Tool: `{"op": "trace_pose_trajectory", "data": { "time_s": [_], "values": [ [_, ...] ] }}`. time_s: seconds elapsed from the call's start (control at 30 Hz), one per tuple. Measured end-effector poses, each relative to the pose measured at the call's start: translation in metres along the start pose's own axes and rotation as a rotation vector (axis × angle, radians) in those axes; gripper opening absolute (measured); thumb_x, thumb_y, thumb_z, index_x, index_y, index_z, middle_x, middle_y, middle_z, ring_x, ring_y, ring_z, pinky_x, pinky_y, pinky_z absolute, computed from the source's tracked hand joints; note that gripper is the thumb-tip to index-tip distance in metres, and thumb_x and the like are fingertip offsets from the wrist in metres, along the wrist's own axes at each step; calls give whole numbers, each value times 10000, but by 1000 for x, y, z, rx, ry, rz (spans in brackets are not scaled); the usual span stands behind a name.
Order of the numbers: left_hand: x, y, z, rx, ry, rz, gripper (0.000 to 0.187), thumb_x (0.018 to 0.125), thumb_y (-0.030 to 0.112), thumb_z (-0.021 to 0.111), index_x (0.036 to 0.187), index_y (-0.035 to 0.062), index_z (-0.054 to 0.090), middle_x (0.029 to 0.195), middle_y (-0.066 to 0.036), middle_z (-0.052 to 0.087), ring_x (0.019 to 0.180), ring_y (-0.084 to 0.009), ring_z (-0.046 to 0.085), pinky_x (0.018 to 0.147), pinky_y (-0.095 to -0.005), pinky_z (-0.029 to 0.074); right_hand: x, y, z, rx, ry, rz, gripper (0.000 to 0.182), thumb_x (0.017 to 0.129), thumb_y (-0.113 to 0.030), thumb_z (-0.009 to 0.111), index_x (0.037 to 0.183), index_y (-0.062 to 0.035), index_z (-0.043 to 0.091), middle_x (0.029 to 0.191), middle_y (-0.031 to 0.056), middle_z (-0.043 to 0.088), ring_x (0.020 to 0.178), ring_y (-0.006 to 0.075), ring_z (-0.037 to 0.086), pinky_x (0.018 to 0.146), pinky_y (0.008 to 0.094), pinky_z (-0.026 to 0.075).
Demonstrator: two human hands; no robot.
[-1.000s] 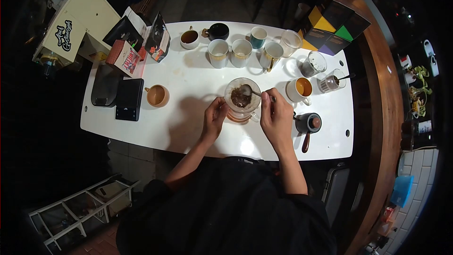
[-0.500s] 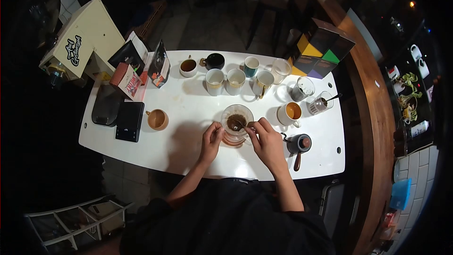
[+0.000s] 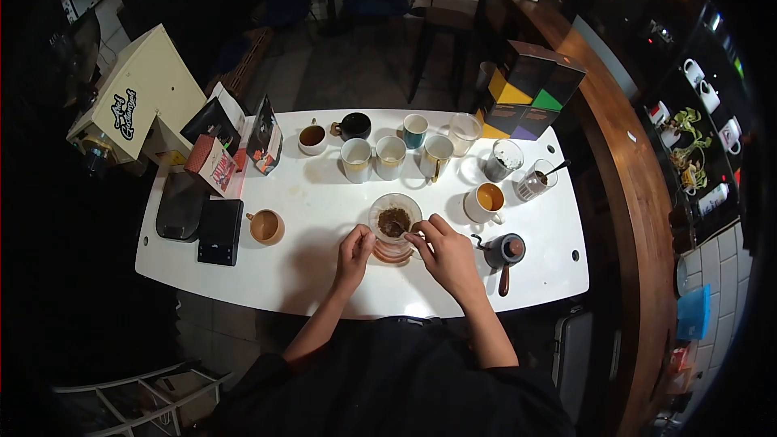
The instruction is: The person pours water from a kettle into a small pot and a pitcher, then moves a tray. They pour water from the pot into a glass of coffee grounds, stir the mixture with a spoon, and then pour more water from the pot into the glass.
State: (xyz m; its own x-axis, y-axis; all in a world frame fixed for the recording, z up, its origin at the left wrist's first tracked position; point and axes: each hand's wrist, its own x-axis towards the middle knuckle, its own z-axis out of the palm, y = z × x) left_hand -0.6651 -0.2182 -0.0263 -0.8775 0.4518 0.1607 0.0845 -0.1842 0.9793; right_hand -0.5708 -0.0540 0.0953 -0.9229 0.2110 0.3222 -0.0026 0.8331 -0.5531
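Observation:
A clear coffee dripper [image 3: 375,209] with dark coffee grounds [image 3: 394,222] inside stands over a glass server [image 3: 393,256] at the table's front middle. Between the fingertips of my right hand [image 3: 445,255] is a small spoon [image 3: 402,229], its end down in the grounds. My left hand [image 3: 354,256] is closed at the dripper's left edge; whether its fingers grip the dripper or something else is hidden. To the right of my right hand lies a dark hand grinder [image 3: 506,251] with a wooden handle.
Several mugs and cups, among them a white mug [image 3: 390,157], line the table's far side. A tan cup [image 3: 266,226] and a black scale [image 3: 219,232] stand left. An orange-lined cup [image 3: 485,203], a spoon glass [image 3: 537,180] and boxes [image 3: 530,91] are right. Coffee bags [image 3: 266,136] stand far left.
The camera view has tilted up, so the table sits lower. The spoon stays in the grounds with my right hand on it. My left hand has moved slightly away from the dripper's middle.

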Motion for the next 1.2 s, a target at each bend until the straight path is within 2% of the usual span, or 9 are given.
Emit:
{"op": "trace_pose_trajectory", "data": {
  "time_s": [0.5,0.67,0.9,0.97,1.2],
  "values": [
    [-1,3,-1,-23,-27,-1,255,996,194,502,793,57,433,744,36,370,699,-46,336,611,-219,306,0,2,-1,111,-52,47,196,900,-192,621,852,-3,600,788,148,629,665,343,621,587,407,483],
    [-3,7,5,-14,36,-14,254,999,193,497,794,54,437,732,36,374,679,-46,326,595,-220,295,-3,1,2,189,-65,52,191,903,-177,615,849,5,591,775,152,622,630,330,605,565,397,464],
    [-3,2,1,-10,14,-8,259,1001,195,492,790,56,438,724,38,372,670,-44,314,582,-229,285,-4,1,3,228,-48,65,204,904,-176,618,829,10,580,722,149,598,566,303,574,532,378,438],
    [-5,-5,-7,76,-50,-79,216,1011,225,479,859,75,449,835,39,467,796,-33,462,727,-215,440,-4,2,3,226,-28,65,219,903,-183,620,813,10,572,692,149,586,552,300,568,524,378,431],
    [-4,-6,-5,55,-41,-81,219,1015,230,468,858,77,455,842,32,483,811,-38,477,765,-223,452,-2,0,1,195,-49,57,229,906,-193,616,804,8,571,655,144,571,537,297,557,514,385,418]
  ]
}}
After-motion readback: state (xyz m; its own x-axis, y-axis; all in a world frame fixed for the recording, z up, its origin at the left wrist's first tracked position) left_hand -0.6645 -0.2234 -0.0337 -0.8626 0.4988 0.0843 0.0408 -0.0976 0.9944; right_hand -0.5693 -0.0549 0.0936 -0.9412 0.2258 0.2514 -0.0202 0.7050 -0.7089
